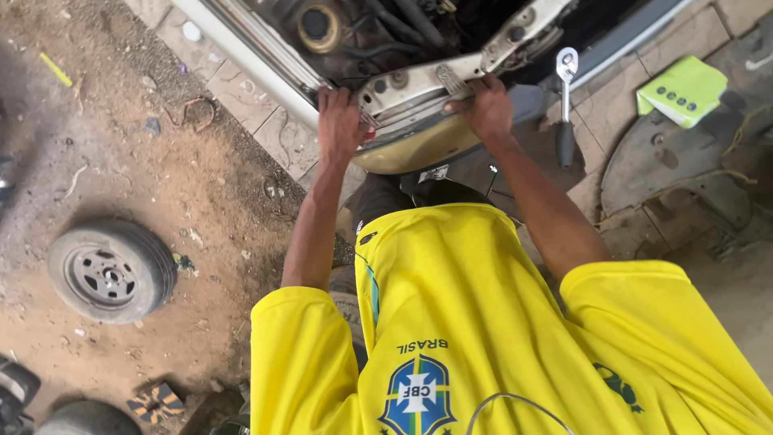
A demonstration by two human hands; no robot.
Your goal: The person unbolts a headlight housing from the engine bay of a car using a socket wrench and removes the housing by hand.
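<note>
The person leans over the open front of a car, with both hands on a pale metal bracket [419, 90] that runs across the engine bay. The left hand [340, 125] is clenched on the bracket's left end, fingers curled over its upper edge beside the car's white frame rail [241, 48]. The right hand [485, 105] is pressed on the bracket's middle part, fingers bent around its rim; whether it also pinches a small part cannot be told.

To do this step well, the person would likely keep both wrists straight, steady the left end while the right hand works, and keep fingertips away from sharp sheet edges.

The bracket lies directly under and between the 2 hands, above a rounded yellow panel [419, 149]. A ratchet wrench [566, 105] rests just right of the right hand, untouched. A loose wheel [111, 271] lies well apart on the dirt, and a green box [683, 90] sits far right.
</note>
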